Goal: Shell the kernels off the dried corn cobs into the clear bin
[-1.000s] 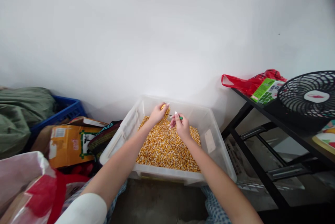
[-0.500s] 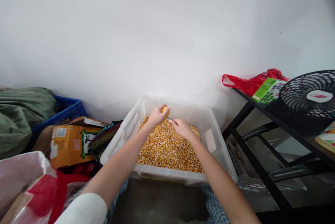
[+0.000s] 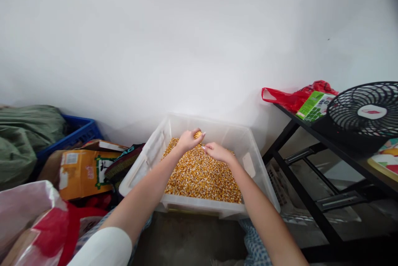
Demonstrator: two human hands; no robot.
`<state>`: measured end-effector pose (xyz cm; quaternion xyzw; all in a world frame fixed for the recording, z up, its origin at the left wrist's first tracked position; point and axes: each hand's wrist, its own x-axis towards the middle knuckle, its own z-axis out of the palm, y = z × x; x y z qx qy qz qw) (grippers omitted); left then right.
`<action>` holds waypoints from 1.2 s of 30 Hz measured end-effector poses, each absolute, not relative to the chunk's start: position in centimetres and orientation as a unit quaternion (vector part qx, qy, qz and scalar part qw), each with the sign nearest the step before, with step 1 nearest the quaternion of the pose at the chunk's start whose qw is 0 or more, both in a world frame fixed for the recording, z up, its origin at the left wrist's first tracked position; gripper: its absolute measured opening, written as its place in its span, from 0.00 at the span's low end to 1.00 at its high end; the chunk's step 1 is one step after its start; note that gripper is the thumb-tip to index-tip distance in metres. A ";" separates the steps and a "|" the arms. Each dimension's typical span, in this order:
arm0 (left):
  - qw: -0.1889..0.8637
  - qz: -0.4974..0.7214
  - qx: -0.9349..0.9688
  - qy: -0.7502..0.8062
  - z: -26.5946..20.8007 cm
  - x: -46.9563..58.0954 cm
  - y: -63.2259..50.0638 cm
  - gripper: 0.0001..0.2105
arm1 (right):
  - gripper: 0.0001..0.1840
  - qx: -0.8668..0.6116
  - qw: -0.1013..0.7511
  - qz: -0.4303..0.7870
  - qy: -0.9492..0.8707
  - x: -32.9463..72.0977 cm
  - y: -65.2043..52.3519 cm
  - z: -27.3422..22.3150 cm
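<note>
My left hand (image 3: 188,140) is closed round an ear of corn (image 3: 197,134), whose yellow kernels show between thumb and fingers. Just to its right, my right hand (image 3: 216,152) pinches a thin tool (image 3: 202,145) that points at the cob. Most of that tool is covered by the fingers, so its exact kind is unclear. Both hands are over a heap of loose corn kernels (image 3: 203,179) inside a translucent plastic bin (image 3: 258,154).
Left of the bin are an orange carton (image 3: 83,174), a red and white bag (image 3: 52,224) and a blue crate (image 3: 82,131) under green cloth. On the right a black table (image 3: 345,150) carries a fan (image 3: 370,110), a green box (image 3: 315,105) and a red plastic bag (image 3: 289,99).
Both hands have sunk slightly, and the cob is turned a little and less exposed in my left hand. The view has shifted slightly to the right.
</note>
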<state>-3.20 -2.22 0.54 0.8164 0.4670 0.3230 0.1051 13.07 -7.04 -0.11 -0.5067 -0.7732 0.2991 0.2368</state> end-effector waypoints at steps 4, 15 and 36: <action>0.043 0.290 0.843 0.451 -0.4 -3.6 -2.0 0.21 | 0.19 -0.515 0.179 0.311 -0.779 13.2 -7.1 -0.4; 0.398 0.511 0.615 0.449 -1.5 -4.9 1.3 0.22 | 0.21 -0.530 0.192 0.235 -0.792 12.6 -7.2 -0.4; 0.267 0.414 0.772 0.402 0.1 -3.4 -0.8 0.20 | 0.19 -0.560 0.251 0.222 -0.758 11.6 -7.7 0.5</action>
